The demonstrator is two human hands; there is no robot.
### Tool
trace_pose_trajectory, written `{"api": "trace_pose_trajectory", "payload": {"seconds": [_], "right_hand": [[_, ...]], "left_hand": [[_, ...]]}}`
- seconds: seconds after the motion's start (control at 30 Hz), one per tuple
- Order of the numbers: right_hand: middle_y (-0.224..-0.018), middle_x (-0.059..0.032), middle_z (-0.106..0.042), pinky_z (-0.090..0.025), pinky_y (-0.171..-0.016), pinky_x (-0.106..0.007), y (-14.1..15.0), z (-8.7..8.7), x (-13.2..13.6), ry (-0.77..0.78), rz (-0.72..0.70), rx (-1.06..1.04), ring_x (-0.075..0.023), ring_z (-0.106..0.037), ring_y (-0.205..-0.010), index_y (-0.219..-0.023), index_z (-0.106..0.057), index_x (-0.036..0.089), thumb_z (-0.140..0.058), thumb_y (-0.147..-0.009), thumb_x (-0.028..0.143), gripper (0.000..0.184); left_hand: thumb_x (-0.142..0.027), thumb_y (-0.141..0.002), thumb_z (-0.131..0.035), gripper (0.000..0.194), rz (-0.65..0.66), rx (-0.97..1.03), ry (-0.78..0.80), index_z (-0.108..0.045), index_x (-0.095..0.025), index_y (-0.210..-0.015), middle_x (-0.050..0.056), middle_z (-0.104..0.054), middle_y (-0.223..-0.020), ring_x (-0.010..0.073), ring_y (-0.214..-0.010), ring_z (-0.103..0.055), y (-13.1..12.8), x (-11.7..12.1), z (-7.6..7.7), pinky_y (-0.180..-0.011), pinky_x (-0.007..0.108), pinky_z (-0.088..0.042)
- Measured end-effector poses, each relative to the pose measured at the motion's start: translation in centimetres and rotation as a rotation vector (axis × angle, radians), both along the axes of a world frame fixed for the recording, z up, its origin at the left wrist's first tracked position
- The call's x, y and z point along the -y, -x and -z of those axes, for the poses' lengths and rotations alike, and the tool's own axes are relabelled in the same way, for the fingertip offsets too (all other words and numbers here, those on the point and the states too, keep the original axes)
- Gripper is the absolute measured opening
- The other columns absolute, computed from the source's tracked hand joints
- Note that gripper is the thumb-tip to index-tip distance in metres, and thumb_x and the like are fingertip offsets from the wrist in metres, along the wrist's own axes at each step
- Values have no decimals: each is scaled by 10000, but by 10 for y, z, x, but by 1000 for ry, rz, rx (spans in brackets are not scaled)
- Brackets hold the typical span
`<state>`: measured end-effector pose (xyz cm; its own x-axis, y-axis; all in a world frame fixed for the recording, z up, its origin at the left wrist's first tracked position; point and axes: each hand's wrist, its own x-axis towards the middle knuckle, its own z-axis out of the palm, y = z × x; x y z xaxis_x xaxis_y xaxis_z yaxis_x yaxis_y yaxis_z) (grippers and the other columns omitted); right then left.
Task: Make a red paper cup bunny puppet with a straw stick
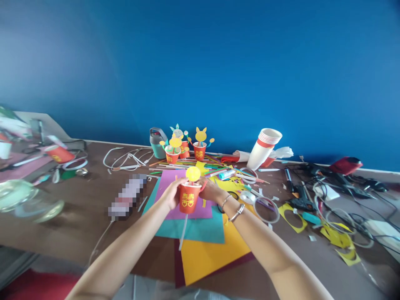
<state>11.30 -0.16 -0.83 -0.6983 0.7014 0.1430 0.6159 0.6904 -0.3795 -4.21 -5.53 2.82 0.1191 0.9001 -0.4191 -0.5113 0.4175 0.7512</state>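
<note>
Head view is showing both hands coming together around a red paper cup with gold double characters (189,198), which is standing upright between them over the coloured sheets. The left hand (173,193) is clamping the cup's left side. The right hand (211,191) is bending in at the opposite rim, beside a short pinkish-red straw (203,186); its fingertips are partly hiding behind the cup, so whether they are pinching the straw or the cup wall is impossible to tell.

A round yellow paper disc (193,173) is rising above the rim, and a long whitish straw (183,232) is extending below the cup toward the wearer. The step in hand is apparently adjusting or fixing the short straw at the right side. The next move would be calling for a steady left-hand hold and light right-hand pressure, without bending the thin straw or denting the soft wall.

Just beneath the hands, a purple paper sheet (168,183) is overlapping a teal paper sheet (200,233), with an orange-yellow paper sheet (212,260) lying nearer the wearer. Beyond the hands, a red cup with a yellow eared paper head (199,152) is standing against the wall side. Right of the hands, a black glue gun (303,200) is resting among cables.
</note>
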Motion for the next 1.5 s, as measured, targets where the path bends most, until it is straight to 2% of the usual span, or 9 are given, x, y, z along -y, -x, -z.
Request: {"api": "trace_pose_trajectory", "payload": {"seconds": [0.23, 0.37, 0.5, 0.67, 0.83, 1.03, 1.2, 1.4, 1.5], "right_hand": [[-1021, -127, -747, -464, -1000, -392, -3, -6, 4, 140, -40, -182, -279, -640, -1100, -843, -714, 191, -634, -734, 72, 181], [-855, -94, -741, -533, -802, -353, -7, -4, -2, 248, 95, -371, -249, -670, -876, -712, -659, 203, -663, -715, 174, 29], [-666, -38, -654, -492, -606, -291, -26, -3, -13, 341, 341, -647, -180, -607, -649, -700, -572, 193, -573, -750, 299, 117], [-633, -11, -602, -427, -548, -243, -59, -23, -12, 429, 474, -935, -121, -538, -561, -710, -518, 190, -564, -740, 439, 255], [-726, -35, -687, -425, -580, -240, -75, -49, 0, 472, 485, -1097, -133, -581, -638, -766, -612, 170, -681, -650, 387, 255], [-720, -41, -712, -446, -619, -253, -89, -56, 2, 457, 470, -1030, -136, -590, -656, -724, -670, 160, -651, -697, 366, 209], [-732, -37, -726, -465, -649, -260, -96, -53, -2, 485, 409, -948, -147, -628, -687, -782, -717, 151, -682, -697, 352, 221], [-769, -39, -739, -493, -652, -269, -107, -55, -5, 417, 352, -795, -159, -644, -694, -879, -765, 151, -651, -746, 352, 267], [-866, -70, -764, -510, -653, -276, -128, -54, -11, 270, 516, -542, -173, -673, -721, -1068, -737, 140, -539, -844, 260, 322]], "left_hand": [[-188, -516, -862, 310, 31, -64, -111, -621, -137, -705, 35, -716, -647, 213, -656, -712, 0, -1, 1, -685, 312, -541], [-235, -539, -863, 312, 8, -83, -76, -609, -139, -691, 29, -698, -626, 188, -580, -676, -6, -3, -2, -639, 321, -534], [-191, -511, -837, 293, -14, -144, -78, -572, -153, -631, -2, -657, -558, 152, -515, -633, -16, -8, -2, -575, 278, -506], [-158, -491, -818, 296, 108, -146, -94, -586, -158, -676, -3, -665, -575, 170, -515, -641, -35, -18, -11, -571, 296, -515], [-266, -539, -853, 351, 184, -140, -177, -621, -160, -780, 22, -706, -661, 181, -577, -670, -58, -27, -20, -619, 307, -533], [-204, -517, -832, 213, 231, -501, -281, -635, -161, -586, -4, -623, -516, 149, -484, -570, -63, -43, -9, -509, 249, -417], [-167, -486, -871, 279, 112, -630, -518, -729, -191, -726, 33, -733, -793, 206, -781, -648, -68, -53, -16, -668, 249, -456], [-316, -541, -875, 250, 170, -641, -537, -684, -171, -609, 8, -653, -590, 152, -580, -568, -81, -55, -27, -576, 252, -400], [-299, -573, -838, 234, 116, -597, -508, -654, -168, -634, 15, -668, -622, 150, -603, -594, -78, -58, -24, -606, 253, -414]]}}
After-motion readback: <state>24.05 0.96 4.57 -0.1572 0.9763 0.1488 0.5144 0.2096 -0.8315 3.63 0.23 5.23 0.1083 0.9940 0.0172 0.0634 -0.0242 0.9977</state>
